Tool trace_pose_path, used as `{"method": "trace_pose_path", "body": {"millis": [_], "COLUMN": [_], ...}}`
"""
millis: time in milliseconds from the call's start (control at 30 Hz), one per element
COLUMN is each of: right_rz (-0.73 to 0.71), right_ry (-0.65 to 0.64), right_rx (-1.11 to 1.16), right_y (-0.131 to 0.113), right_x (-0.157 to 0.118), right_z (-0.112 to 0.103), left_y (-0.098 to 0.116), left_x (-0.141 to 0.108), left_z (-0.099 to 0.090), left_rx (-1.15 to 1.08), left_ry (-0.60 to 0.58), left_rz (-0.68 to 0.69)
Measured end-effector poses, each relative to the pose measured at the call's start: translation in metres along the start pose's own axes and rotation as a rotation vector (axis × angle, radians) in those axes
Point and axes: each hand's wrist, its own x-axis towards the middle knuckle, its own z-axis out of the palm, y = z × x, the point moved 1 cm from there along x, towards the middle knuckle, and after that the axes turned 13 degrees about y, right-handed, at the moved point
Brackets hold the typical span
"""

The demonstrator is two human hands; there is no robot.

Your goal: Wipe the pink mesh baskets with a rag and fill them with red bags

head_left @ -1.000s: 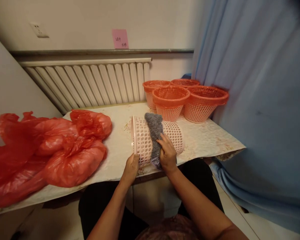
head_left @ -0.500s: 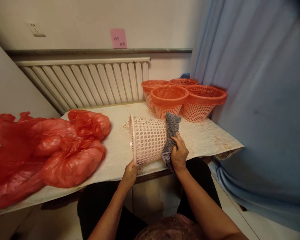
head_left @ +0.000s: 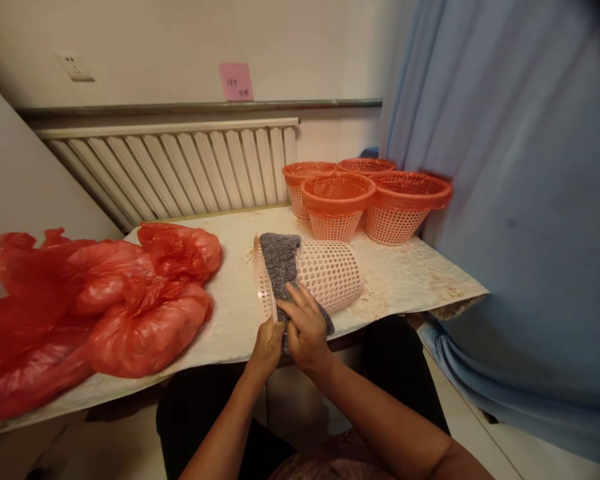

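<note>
A pale pink perforated plastic basket (head_left: pixel 333 270) lies on its side on the table, its wide rim to the left and its base to the right. My left hand (head_left: pixel 267 345) grips the rim at the near side, thumb on top. Over the basket's wall near the rim drapes a grey cloth (head_left: pixel 281 263). My right hand (head_left: pixel 306 328) presses that cloth against the basket, right beside my left hand. Part of the cloth hangs below the right hand; the fingertips under it are hidden.
Several similar baskets (head_left: pixel 334 225) lined with red bags stand at the back right. Bulging red plastic bags (head_left: pixel 145 330) lie on the left of the cloth-covered table (head_left: pixel 235 267). A radiator (head_left: pixel 195 170) is behind, and a blue curtain (head_left: pixel 520 253) hangs on the right.
My right hand has slid the grey cloth left along the basket, from the base end to near the rim. My left hand keeps its hold on the rim.
</note>
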Motion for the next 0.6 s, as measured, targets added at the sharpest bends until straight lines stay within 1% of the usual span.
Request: {"method": "trace_pose_path", "body": {"millis": [67, 100, 167, 267, 400, 467, 533, 600], "right_rz": [-0.059, -0.071, -0.066, 0.019, 0.192, 0.285, 0.357, 0.382], "right_ry": [-0.032, -0.042, -0.045, 0.019, 0.162, 0.23, 0.271, 0.279], "right_rx": [0.013, 0.011, -0.006, -0.092, -0.276, -0.352, -0.39, -0.385], "right_y": [-0.001, 0.003, 0.019, 0.059, 0.119, 0.137, 0.142, 0.134], "right_x": [0.0, 0.002, 0.007, 0.017, 0.023, 0.022, 0.019, 0.015], "right_z": [0.004, 0.004, 0.003, -0.01, -0.043, -0.059, -0.067, -0.064], "left_y": [-0.001, -0.001, -0.001, 0.001, -0.001, -0.004, -0.007, -0.008], "left_x": [0.0, 0.0, 0.002, 0.007, 0.01, 0.01, 0.009, 0.01], "left_z": [-0.004, -0.005, -0.008, -0.008, -0.004, -0.002, -0.001, -0.001], "left_rx": [0.021, 0.036, 0.053, 0.016, -0.039, -0.049, -0.056, -0.056], "left_ry": [0.035, 0.045, 0.051, 0.05, 0.019, 0.014, 0.018, 0.019], "left_rz": [-0.006, -0.01, -0.021, -0.032, -0.019, -0.014, -0.022, -0.029]}}
